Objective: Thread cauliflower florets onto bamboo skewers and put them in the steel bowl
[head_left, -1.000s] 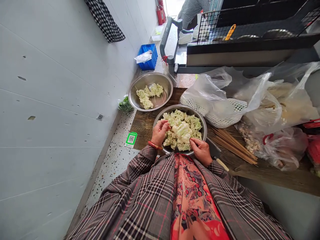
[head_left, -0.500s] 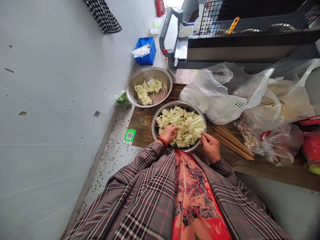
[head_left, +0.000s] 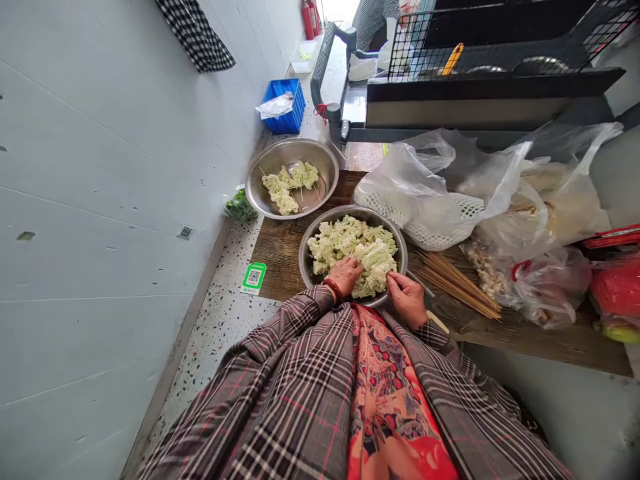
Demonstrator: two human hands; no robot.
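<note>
A steel bowl (head_left: 304,257) full of cauliflower florets (head_left: 345,233) stands close in front of me. My left hand (head_left: 345,275), a reddish bracelet on its wrist, lies over the near florets with its fingers curled round one; the fingertips are partly hidden. At the bowl's right rim, my right hand (head_left: 407,298) is closed in a pinch, touching the edge of the cauliflower. What is between its fingertips is too small to make out. Farther back on the left, a wider steel bowl (head_left: 327,157) holds several cauliflower pieces on skewers (head_left: 301,193).
A bundle of bamboo skewers (head_left: 460,283) lies right of the near bowl on the wooden board (head_left: 275,257). Plastic bags (head_left: 545,207) and a white basket (head_left: 440,230) crowd the right side. A pale handle (head_left: 439,323) shows beside my right hand. The wall (head_left: 100,267) bounds the left.
My left hand has moved slightly right and down over the florets, its fingers stretched farther in. My right hand has shifted inward along the rim, uncovering the pale handle. The view has shifted slightly.
</note>
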